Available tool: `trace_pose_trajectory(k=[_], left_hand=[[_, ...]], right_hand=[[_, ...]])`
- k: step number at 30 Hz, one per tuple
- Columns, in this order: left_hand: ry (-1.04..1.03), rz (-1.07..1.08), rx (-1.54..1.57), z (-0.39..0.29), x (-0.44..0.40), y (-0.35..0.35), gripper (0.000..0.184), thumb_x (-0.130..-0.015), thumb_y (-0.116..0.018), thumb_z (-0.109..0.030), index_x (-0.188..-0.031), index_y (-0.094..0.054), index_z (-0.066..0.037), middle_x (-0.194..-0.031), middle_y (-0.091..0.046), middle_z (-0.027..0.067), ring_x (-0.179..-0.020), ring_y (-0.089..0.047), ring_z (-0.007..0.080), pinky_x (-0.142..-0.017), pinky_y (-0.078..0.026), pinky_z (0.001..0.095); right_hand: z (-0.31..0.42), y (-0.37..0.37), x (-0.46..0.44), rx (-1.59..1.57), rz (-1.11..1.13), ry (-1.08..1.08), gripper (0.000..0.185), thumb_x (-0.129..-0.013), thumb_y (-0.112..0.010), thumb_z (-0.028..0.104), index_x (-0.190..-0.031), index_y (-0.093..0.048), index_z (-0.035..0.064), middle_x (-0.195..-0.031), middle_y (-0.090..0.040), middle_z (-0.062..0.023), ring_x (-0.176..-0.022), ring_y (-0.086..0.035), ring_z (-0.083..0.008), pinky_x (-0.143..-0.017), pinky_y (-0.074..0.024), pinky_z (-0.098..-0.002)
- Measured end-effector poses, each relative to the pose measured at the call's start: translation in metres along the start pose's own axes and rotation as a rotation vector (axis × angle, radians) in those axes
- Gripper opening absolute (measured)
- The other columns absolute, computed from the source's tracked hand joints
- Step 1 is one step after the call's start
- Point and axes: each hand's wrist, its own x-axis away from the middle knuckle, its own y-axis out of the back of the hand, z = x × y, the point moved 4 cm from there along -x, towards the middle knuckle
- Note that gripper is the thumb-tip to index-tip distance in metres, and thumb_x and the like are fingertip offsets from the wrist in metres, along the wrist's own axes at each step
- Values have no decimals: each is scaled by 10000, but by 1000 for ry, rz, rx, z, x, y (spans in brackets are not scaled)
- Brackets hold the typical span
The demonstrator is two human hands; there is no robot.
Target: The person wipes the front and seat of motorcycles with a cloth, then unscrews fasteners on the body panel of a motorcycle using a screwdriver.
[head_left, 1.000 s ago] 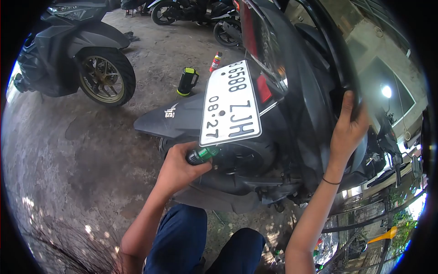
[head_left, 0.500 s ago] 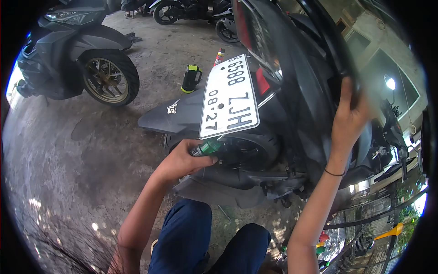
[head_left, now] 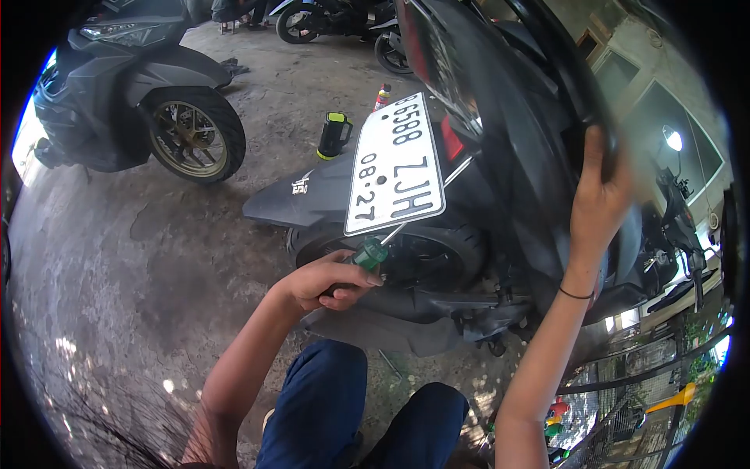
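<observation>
My left hand (head_left: 332, 283) is closed around the green handle of a screwdriver (head_left: 371, 254). Its metal shaft slants up behind the white licence plate (head_left: 394, 166) and shows again past the plate's right edge, near the red reflector (head_left: 451, 139). The tip is hidden among the dark tail parts of the motor scooter (head_left: 516, 180). Higher up on the right, my right hand (head_left: 600, 187) grips the scooter's black curved grab rail (head_left: 574, 86), thumb along it, the other fingers partly hidden and blurred. Below the plate lies the rear wheel (head_left: 469, 246) under a dark mudguard (head_left: 293, 199).
A black and yellow flashlight (head_left: 334, 135) and a red spray can (head_left: 382, 96) stand on the concrete floor beyond the mudguard. Another scooter (head_left: 117, 86) is parked at the left. More motorcycles (head_left: 301, 22) stand at the back. A thin metal rod (head_left: 390, 364) lies near my knees.
My left hand has turned around the screwdriver handle, and more of the green handle and shaft now shows below the plate. My right hand stays on the rail. The view has shifted slightly.
</observation>
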Motion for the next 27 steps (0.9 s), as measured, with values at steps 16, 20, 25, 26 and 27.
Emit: trace_pose_trajectory(k=[16,20,25,26,27], left_hand=[[-551,-807,-836,-12,16,-19,258,-684,-644,-151,-863,-615,32,-609,-551,26,-549,-479,66,-530,-400,240],[-602,-928,-982,-16,22,-20,263,-661,-657,-127,-881,-623,15,-608,-584,99,-534,-554,123,-545,-433,269],[-507,-1012,-1108,-14,22,-18,396,-647,-706,-220,-973,-601,-20,-708,-621,184,-684,-608,354,-626,-487,398],[-514,-1017,-1127,-13,20,-17,397,-649,-706,-222,-976,-596,-26,-697,-620,179,-678,-608,352,-621,-487,401],[-537,-1030,-1134,-11,18,-16,391,-650,-705,-219,-974,-595,-30,-693,-620,176,-676,-609,351,-616,-485,404]], right_hand=[[-6,-2,5,29,-16,-85,341,-873,-589,306,-1068,-612,27,-865,-646,-56,-805,-580,-108,-732,-442,-233],[-5,-2,6,58,-19,-83,348,-870,-591,315,-1067,-612,29,-860,-642,-53,-790,-568,-102,-730,-439,-235],[-6,-1,6,44,-14,-96,361,-866,-594,330,-1067,-613,31,-849,-638,-47,-773,-562,-102,-726,-437,-235],[-5,-1,5,46,-15,-93,362,-867,-592,331,-1067,-613,30,-849,-638,-48,-773,-563,-102,-724,-437,-234],[-5,-1,5,47,-15,-90,363,-867,-591,332,-1066,-613,29,-849,-638,-49,-773,-564,-103,-722,-438,-234]])
